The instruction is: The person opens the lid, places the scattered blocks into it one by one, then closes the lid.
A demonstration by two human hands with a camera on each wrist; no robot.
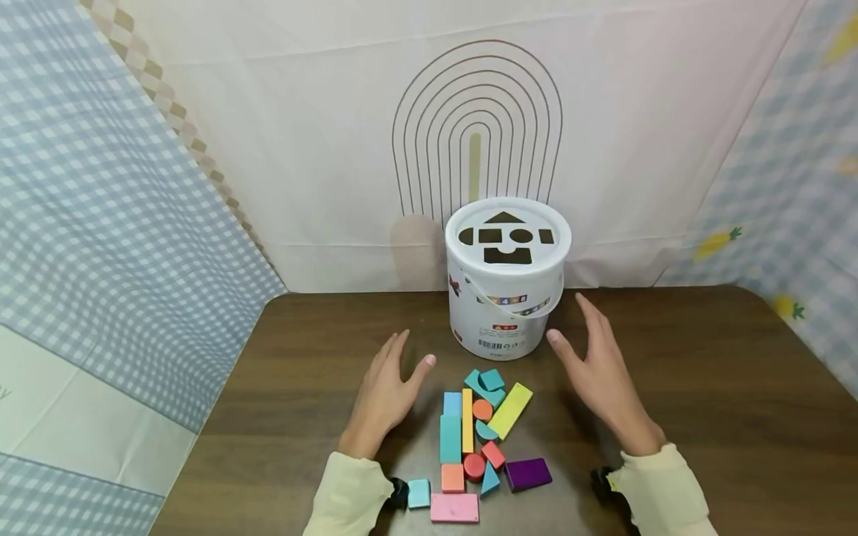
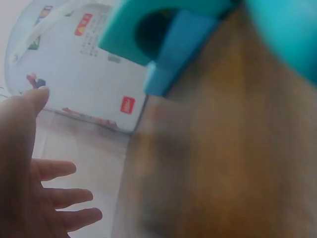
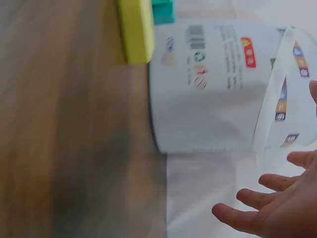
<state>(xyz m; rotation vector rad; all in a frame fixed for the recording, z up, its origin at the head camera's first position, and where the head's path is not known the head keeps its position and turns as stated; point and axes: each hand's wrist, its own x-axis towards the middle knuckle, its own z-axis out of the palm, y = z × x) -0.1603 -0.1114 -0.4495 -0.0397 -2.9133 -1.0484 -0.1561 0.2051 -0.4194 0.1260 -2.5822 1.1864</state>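
A white bucket point(image 1: 499, 313) with a lid point(image 1: 509, 237) cut with shaped holes stands upright at the back of the table. In front of it lies a cluster of coloured blocks, among them a yellow block point(image 1: 512, 411), a purple block point(image 1: 528, 474), a pink block point(image 1: 454, 508) and a teal arch block point(image 1: 484, 388). My left hand point(image 1: 384, 393) hovers left of the blocks, fingers spread and holding nothing. To their right, close to the bucket's side, is my right hand point(image 1: 600, 371), also spread and empty. Both wrist views show the bucket beyond loose fingers.
The brown wooden table point(image 1: 268, 417) ends at a pale cloth point(image 1: 322, 149) hung behind the bucket. Blue checked cloth point(image 1: 134, 186) hangs at both sides. A thin white handle point(image 1: 546, 307) hangs across the bucket's front. A light blue block point(image 1: 418, 493) lies beside the left wrist.
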